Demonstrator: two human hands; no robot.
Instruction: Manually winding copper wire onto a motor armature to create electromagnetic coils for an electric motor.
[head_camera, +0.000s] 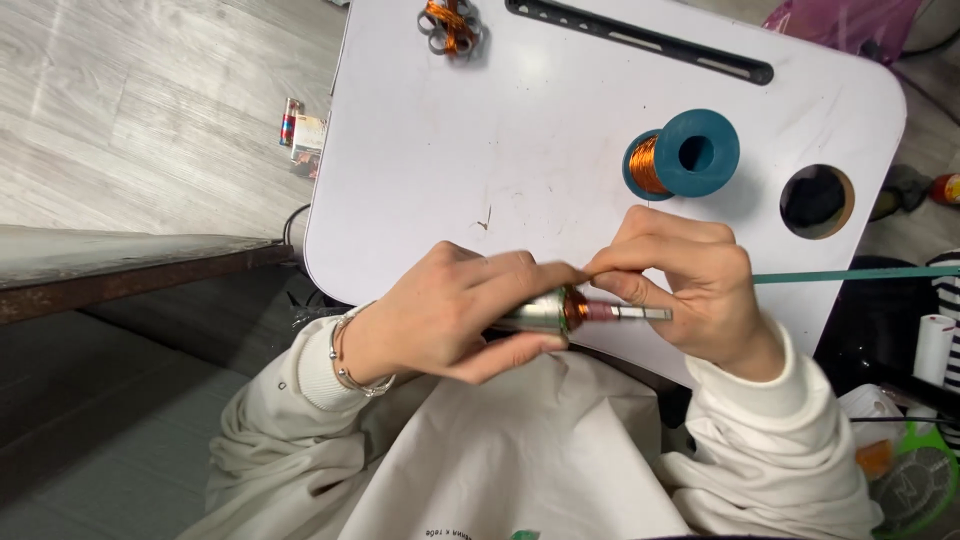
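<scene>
My left hand grips a small metal motor rotor with copper winding and a thin steel shaft pointing right. My right hand pinches at the top of the winding, fingertips meeting the left hand's fingertips; the wire itself is too thin to see. Both hands hover at the near edge of a white lap table. A teal spool of copper wire lies on the table just beyond my right hand.
A wound metal part with copper wire sits at the table's far edge, next to a long black slot. A round hole opens at the table's right. A teal strip extends rightward. Clutter lies on the floor at right.
</scene>
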